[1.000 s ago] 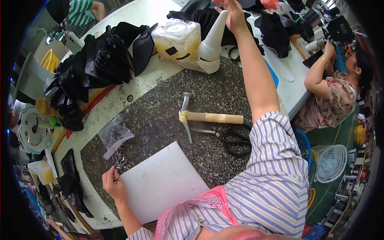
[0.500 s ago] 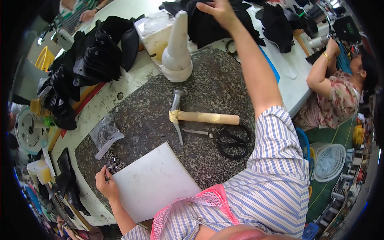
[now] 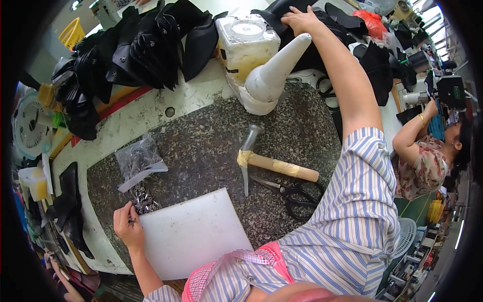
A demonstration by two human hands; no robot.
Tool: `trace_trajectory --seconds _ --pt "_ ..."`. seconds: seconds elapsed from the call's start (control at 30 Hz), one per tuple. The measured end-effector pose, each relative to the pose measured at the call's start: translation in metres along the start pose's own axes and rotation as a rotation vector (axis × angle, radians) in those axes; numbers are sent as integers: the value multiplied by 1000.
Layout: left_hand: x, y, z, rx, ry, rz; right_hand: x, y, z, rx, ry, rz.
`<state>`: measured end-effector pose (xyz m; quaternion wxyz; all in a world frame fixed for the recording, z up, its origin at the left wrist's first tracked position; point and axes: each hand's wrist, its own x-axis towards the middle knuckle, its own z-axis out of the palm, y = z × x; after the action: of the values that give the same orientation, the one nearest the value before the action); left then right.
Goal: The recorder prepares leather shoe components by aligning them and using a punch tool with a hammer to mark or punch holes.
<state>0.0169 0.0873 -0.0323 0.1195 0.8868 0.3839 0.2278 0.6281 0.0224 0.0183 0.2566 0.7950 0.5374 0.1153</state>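
My left hand (image 3: 129, 227) is at the left edge of a white board (image 3: 193, 231), its fingers curled around a few small dark metal pieces. Just beyond its fingertips is a loose heap of small shiny metal fittings (image 3: 144, 200), spilling beside a clear plastic bag (image 3: 141, 160) of similar bits. At the far side my right hand (image 3: 304, 23) reaches out, fingers stretched and apart, over a pile of black leather-like pieces (image 3: 322, 43). A hammer with a wooden handle (image 3: 282, 165) lies mid-table near black-handled scissors (image 3: 302, 200).
A pale upright cone-shaped form (image 3: 274, 75) stands against a wrapped block (image 3: 247, 43). Stacked black pieces (image 3: 146, 48) line the far left. A fan (image 3: 31, 123) stands at left. Another person (image 3: 425, 156) works at a machine on the right. The speckled dark slab (image 3: 201, 146) covers the table's middle.
The view has shifted, so the table things appear farther right. My right hand has moved over the black pile; my left hand stays by the metal fittings.
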Motion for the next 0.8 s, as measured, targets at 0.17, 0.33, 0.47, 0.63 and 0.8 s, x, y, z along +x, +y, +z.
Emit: trace_trajectory --seconds 0.17,0.33,0.47,0.63,0.8 --pt "0 -1 1 -52 28 52 -79 19 -14 208 80 -47" --pt "-1 -2 -1 -65 35 115 -175 46 -65 368 389 6" --pt "-4 -3 3 -129 228 118 -221 22 -186 370 599 -136" --pt "0 23 -22 -389 300 66 -233 -99 -322 373 398 -418" --pt "29 54 -31 -865 194 -15 -138 -237 -279 162 203 -757"
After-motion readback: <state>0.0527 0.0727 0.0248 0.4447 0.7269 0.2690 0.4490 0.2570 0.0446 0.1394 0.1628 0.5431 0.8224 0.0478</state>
